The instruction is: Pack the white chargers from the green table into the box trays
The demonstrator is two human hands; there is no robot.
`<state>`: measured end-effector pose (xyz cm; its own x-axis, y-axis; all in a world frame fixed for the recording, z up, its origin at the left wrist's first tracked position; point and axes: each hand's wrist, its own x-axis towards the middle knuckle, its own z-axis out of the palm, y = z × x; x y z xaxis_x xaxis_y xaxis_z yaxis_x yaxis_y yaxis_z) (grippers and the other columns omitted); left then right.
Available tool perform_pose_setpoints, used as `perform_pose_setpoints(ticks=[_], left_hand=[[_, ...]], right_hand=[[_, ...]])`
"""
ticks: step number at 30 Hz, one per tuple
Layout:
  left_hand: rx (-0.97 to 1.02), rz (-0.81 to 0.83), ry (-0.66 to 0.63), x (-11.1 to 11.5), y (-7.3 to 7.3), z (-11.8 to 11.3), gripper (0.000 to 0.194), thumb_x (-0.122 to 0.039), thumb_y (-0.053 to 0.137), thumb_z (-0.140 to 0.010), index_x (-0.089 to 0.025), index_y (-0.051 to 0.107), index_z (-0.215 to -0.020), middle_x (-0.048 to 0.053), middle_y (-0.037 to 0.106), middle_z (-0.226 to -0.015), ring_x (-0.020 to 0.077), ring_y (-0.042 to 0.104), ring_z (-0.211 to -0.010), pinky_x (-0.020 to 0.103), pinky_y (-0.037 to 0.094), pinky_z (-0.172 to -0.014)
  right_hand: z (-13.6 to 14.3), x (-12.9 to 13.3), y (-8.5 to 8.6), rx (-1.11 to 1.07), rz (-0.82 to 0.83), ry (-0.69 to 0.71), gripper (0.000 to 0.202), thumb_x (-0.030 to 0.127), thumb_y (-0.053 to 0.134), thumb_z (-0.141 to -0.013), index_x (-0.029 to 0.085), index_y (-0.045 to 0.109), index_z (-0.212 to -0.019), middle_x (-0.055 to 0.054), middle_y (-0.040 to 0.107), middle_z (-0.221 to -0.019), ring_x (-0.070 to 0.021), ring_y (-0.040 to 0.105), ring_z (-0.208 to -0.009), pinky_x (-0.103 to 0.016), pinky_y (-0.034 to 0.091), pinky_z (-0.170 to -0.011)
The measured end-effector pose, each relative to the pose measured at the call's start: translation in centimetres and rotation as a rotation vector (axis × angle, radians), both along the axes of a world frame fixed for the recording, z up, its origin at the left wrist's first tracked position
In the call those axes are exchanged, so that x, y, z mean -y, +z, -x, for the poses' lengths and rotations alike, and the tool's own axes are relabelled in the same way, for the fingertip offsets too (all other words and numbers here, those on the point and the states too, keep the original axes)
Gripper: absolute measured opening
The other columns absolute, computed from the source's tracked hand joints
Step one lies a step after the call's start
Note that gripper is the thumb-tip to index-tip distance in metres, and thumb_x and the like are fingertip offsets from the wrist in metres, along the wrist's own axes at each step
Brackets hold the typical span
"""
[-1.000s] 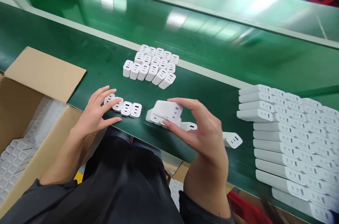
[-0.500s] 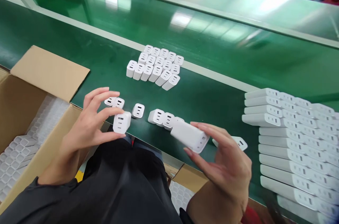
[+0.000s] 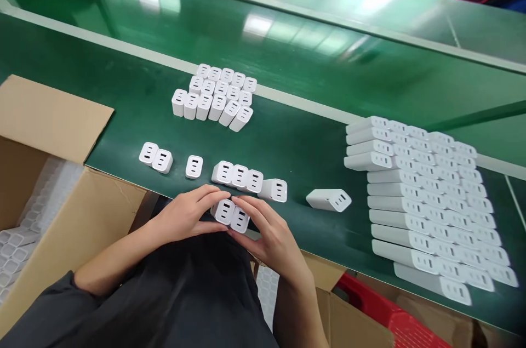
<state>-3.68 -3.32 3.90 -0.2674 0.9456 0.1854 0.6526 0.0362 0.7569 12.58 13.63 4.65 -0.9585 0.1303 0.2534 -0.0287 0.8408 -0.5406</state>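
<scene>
Two white chargers are side by side near the bench's front edge, their slotted ends facing up. My left hand [image 3: 187, 216] grips the left charger [image 3: 223, 211] between fingers and thumb. The right charger [image 3: 239, 219] is pinched by my right hand [image 3: 269, 233], and the two chargers touch. Just beyond them stands a short row of white chargers [image 3: 239, 177], with another charger [image 3: 274, 189] leaning at its right end. A single charger [image 3: 194, 166] stands to the left, and a pair [image 3: 156, 157] farther left. One more charger [image 3: 329, 200] lies right of my hands.
The green bench [image 3: 135, 129] carries a block of upright chargers [image 3: 217, 93] at the back and a large stack of chargers [image 3: 427, 211] at the right. An open cardboard box [image 3: 53, 123] with clear trays stands at left. Below the right edge is a red stool [image 3: 386, 315].
My hands have come together, bringing the two held chargers side by side and more upright. The view has shifted, so the bench items appear farther left.
</scene>
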Motion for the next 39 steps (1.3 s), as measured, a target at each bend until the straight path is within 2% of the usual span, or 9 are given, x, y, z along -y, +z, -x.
perform_pose_setpoints(ticks=[4, 9, 12, 18, 21, 25, 30, 34, 39], left_hand=[[0.093, -0.012, 0.031, 0.3, -0.3, -0.4, 0.051, -0.047, 0.067, -0.089, -0.025, 0.049, -0.131, 0.009, 0.061, -0.120, 0.0155, 0.067, -0.082, 0.030, 0.062, -0.075], [0.156, -0.009, 0.004, 0.7, -0.2, -0.6, 0.055, -0.048, 0.068, -0.087, -0.023, 0.047, -0.131, 0.011, 0.060, -0.122, 0.0174, 0.068, -0.090, 0.030, 0.062, -0.077], [0.108, -0.025, -0.032, 0.9, 0.0, -0.5, 0.048, -0.044, 0.067, -0.089, -0.023, 0.050, -0.130, 0.010, 0.063, -0.119, 0.0179, 0.069, -0.096, 0.029, 0.061, -0.081], [-0.170, -0.270, 0.087, 1.5, 0.6, 0.9, 0.015, -0.020, 0.063, -0.091, -0.020, 0.063, -0.107, 0.005, 0.071, -0.094, 0.0145, 0.069, -0.083, 0.024, 0.057, -0.073], [-0.276, -0.364, 0.170, 2.1, 1.0, 2.2, 0.009, -0.015, 0.064, -0.088, -0.020, 0.064, -0.096, 0.002, 0.071, -0.082, 0.0126, 0.066, -0.070, 0.023, 0.054, -0.064], [-0.381, -0.415, 0.319, 3.9, 1.4, 4.2, 0.008, -0.013, 0.062, -0.087, -0.021, 0.064, -0.086, 0.001, 0.070, -0.075, 0.0130, 0.064, -0.065, 0.025, 0.052, -0.058], [-0.451, -0.416, 0.509, 6.7, 1.4, 6.1, 0.009, -0.014, 0.061, -0.088, -0.021, 0.063, -0.082, 0.001, 0.068, -0.071, 0.0138, 0.062, -0.063, 0.027, 0.050, -0.054], [-0.508, -0.303, 0.612, 7.8, 1.1, 6.7, 0.007, -0.022, 0.061, -0.089, -0.021, 0.063, -0.082, 0.002, 0.068, -0.074, 0.0149, 0.063, -0.065, 0.029, 0.052, -0.057], [-0.548, -0.239, 0.659, 7.9, 0.9, 7.3, 0.003, -0.023, 0.065, -0.087, -0.021, 0.064, -0.090, 0.004, 0.070, -0.089, 0.0183, 0.067, -0.084, 0.034, 0.057, -0.074]], right_hand=[[0.5, 0.2, -0.4, -0.028, -0.022, -0.001, 0.055, 0.038, 0.066, -0.091, 0.023, 0.049, -0.141, -0.012, 0.068, -0.117, -0.0258, 0.067, -0.097, -0.040, 0.060, -0.080], [0.6, 0.3, -0.7, -0.117, -0.012, -0.023, 0.049, 0.028, 0.069, -0.089, 0.022, 0.053, -0.135, -0.010, 0.073, -0.108, -0.0225, 0.066, -0.080, -0.037, 0.059, -0.071], [-1.2, -0.6, -0.9, -0.156, -0.009, -0.101, 0.049, 0.024, 0.070, -0.086, 0.024, 0.055, -0.133, -0.009, 0.073, -0.107, -0.0231, 0.068, -0.081, -0.037, 0.058, -0.070], [-9.4, -4.9, -2.3, -0.186, -0.209, -0.535, 0.055, 0.033, 0.076, -0.083, 0.024, 0.060, -0.135, -0.008, 0.072, -0.105, -0.0270, 0.070, -0.078, -0.040, 0.058, -0.066], [-11.0, -6.7, -2.3, -0.170, -0.335, -0.700, 0.059, 0.036, 0.075, -0.084, 0.032, 0.057, -0.140, -0.008, 0.071, -0.101, -0.0331, 0.070, -0.080, -0.044, 0.056, -0.063], [-6.3, -5.9, -0.4, -0.219, -0.189, -0.510, 0.043, 0.046, 0.068, -0.086, 0.048, 0.061, -0.129, -0.006, 0.072, -0.103, -0.0355, 0.070, -0.095, -0.042, 0.053, -0.058], [2.2, -2.0, 2.4, -0.160, -0.101, -0.225, 0.048, 0.057, 0.065, -0.086, 0.041, 0.060, -0.131, -0.007, 0.069, -0.119, -0.0374, 0.063, -0.114, -0.045, 0.056, -0.075], [3.9, -1.7, 3.0, -0.144, -0.169, -0.136, 0.050, 0.053, 0.064, -0.088, 0.034, 0.058, -0.134, -0.008, 0.067, -0.126, -0.0365, 0.058, -0.121, -0.047, 0.051, -0.088], [4.7, -2.6, 3.0, -0.150, -0.298, -0.086, 0.049, 0.042, 0.063, -0.093, 0.022, 0.054, -0.137, -0.010, 0.066, -0.130, -0.0319, 0.056, -0.124, -0.048, 0.042, -0.104]])
